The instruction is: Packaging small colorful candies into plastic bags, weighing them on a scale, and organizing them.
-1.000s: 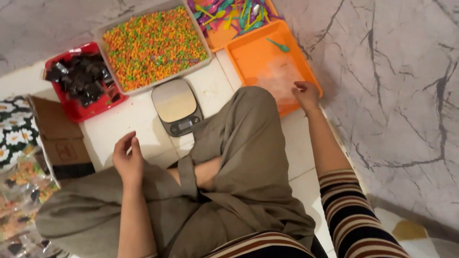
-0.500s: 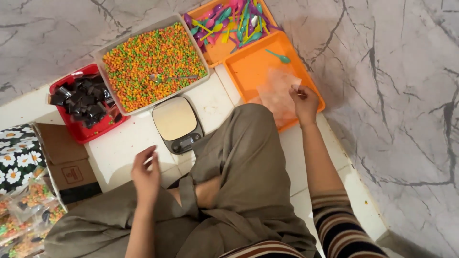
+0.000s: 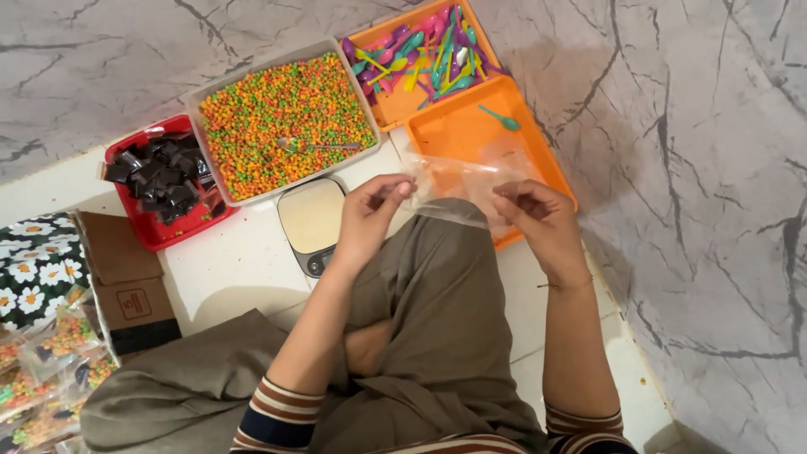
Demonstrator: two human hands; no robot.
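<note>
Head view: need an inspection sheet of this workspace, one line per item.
Surface: white tiled floor, grey-veined marble around it.
Job's things: clear plastic bag, held between both hands above the knee.
Clutter: clear tub of orange, green and yellow pellets with a metal spoon in it; red tray of dark packets; orange tray of coloured plastic spoons; orange tray holding one teal spoon; small kitchen scale; brown cardboard box; filled bags at left.
Hands: left hand and right hand each pinch a bag edge.
Cables: nothing seen.
Surroundings: daisy-print cloth at left.
</note>
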